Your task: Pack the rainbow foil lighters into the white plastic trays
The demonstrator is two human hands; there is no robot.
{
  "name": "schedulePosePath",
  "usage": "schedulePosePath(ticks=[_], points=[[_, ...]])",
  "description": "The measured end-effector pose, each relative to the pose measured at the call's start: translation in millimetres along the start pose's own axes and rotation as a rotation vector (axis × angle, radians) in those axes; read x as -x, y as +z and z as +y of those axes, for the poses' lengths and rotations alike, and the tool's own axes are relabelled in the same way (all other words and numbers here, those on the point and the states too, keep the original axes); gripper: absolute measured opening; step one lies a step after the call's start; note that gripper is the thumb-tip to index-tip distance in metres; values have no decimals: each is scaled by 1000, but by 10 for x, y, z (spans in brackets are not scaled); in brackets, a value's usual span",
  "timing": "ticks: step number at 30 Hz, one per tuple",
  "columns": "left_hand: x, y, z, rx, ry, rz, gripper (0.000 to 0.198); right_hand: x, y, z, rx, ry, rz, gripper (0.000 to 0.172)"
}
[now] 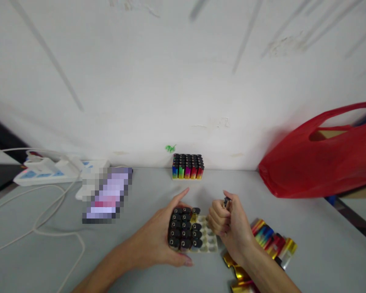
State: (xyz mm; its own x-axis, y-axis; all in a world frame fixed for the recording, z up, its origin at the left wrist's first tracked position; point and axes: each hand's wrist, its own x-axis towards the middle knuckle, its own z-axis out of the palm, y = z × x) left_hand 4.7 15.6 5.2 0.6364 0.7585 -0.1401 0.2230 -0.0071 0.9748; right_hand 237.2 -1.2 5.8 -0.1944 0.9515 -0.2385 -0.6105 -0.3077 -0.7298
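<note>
My left hand (163, 234) is curled around the left side of a pale tray (212, 244) with round-cornered slots. Black-topped lighters (179, 230) stand upright in the tray's left columns, while slots on its right side hold nothing. One slot in the third column shows a gap between the back lighter and those in front. Just right of the tray, my right hand (227, 221) is closed around a single lighter (226, 201); its dark and metal end shows by the thumb, and the rest is hidden. Loose shiny, multicoloured lighters (274, 244) lie beside and partly under my right forearm.
A full block of rainbow-coloured lighters (188, 169) stands against the wall. At left are a phone (108, 195), a white power strip (51, 173) and loose white cables (59, 203). A red plastic bag (317, 162) stands at the right.
</note>
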Motion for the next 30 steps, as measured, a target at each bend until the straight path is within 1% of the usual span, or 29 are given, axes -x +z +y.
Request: schedulePosePath(ticks=[6,13,15,18,20,22,26,28,30], points=[[-6,-8,20,-35,8,14,148,-11,0,6,21,-9,-1,64],[-10,-8,-4,47,-15,-32,147,37,-9,65,53,-35,61,53],[-8,-8,-7,43,-11,-32,147,49,8,70,58,-36,66,54],[-9,-7,-1,46,-9,-32,147,54,54,54,54,-18,59,61],[-9,-4,6,46,-6,-32,147,56,89,39,65,-25,78,61],[-7,0,9,48,-2,-27,146,62,119,26,114,-76,101,54],[-2,7,-13,79,-11,-31,146,84,149,-7,359,-300,84,38],[-6,6,-31,79,-9,-35,146,96,153,-36,502,-378,75,35],[-12,4,-46,49,11,-23,146,108,155,-67,597,-407,53,34]])
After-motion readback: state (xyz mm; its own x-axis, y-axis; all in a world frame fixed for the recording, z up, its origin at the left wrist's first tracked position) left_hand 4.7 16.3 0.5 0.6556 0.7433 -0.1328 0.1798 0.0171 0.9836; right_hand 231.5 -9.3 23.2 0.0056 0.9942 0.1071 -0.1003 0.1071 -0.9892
